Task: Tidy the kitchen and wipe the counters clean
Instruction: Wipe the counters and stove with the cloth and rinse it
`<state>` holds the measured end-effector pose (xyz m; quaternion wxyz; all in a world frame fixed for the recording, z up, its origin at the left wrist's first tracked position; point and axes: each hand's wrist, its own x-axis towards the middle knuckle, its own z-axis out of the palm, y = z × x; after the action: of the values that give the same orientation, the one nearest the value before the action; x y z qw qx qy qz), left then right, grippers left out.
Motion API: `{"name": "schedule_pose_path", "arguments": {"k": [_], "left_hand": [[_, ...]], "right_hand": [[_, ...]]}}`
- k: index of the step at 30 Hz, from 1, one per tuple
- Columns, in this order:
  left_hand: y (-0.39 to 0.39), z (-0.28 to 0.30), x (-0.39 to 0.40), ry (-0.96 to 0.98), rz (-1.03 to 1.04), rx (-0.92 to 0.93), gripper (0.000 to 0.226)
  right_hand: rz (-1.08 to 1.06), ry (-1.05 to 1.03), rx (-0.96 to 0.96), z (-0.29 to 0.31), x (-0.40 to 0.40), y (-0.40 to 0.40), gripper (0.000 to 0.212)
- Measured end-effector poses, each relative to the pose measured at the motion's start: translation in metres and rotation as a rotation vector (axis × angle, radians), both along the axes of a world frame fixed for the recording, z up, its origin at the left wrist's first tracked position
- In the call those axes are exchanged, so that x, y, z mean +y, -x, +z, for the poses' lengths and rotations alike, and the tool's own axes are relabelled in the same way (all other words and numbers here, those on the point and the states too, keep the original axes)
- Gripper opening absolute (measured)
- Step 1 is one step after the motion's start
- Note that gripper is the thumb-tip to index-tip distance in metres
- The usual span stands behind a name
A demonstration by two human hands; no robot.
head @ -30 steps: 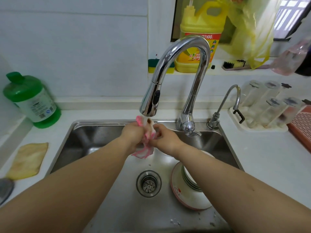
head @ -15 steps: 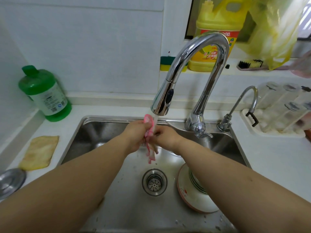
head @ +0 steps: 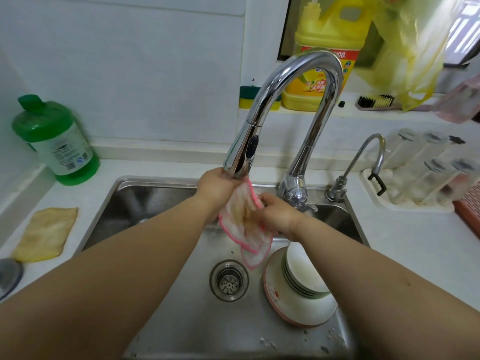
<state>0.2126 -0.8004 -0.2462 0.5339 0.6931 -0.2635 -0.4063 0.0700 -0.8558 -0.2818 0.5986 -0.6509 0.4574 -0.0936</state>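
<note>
Both hands [head: 217, 188] on cloth [head: 245, 224] under faucet [head: 240, 157]

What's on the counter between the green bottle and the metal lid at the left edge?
In the head view, a yellow cloth lies flat on the counter between the green bottle and the metal lid.

"100" — on the yellow detergent jug [head: 327, 55]

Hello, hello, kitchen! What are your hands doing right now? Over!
Left hand grips pink-edged cloth under faucet head. Right hand pinches its side. Stacked bowls sit below in sink.
</note>
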Motion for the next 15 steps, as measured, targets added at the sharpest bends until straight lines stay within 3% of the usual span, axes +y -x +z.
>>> {"name": "schedule_pose_path", "arguments": {"k": [2,3,6,11,15], "left_hand": [[-0.009,0.001,0.007,-0.016,0.037,-0.052,0.023],[-0.014,0.002,0.012,-0.036,0.036,-0.081,0.022],[-0.033,-0.004,0.031,-0.106,-0.004,-0.114,0.012],[-0.052,-0.02,0.048,-0.206,0.027,-0.186,0.016],[-0.043,-0.019,0.045,-0.188,0.001,-0.134,0.013]], "right_hand": [[-0.005,0.123,0.104,-0.005,-0.003,0.004,0.015],[-0.005,0.149,0.123,-0.004,-0.004,0.005,0.008],[0.032,0.128,0.137,0.007,-0.004,0.003,0.028],[-0.052,-0.1,-0.247,0.029,0.003,-0.017,0.022],[-0.04,-0.133,-0.318,0.029,0.011,-0.049,0.013]]}}
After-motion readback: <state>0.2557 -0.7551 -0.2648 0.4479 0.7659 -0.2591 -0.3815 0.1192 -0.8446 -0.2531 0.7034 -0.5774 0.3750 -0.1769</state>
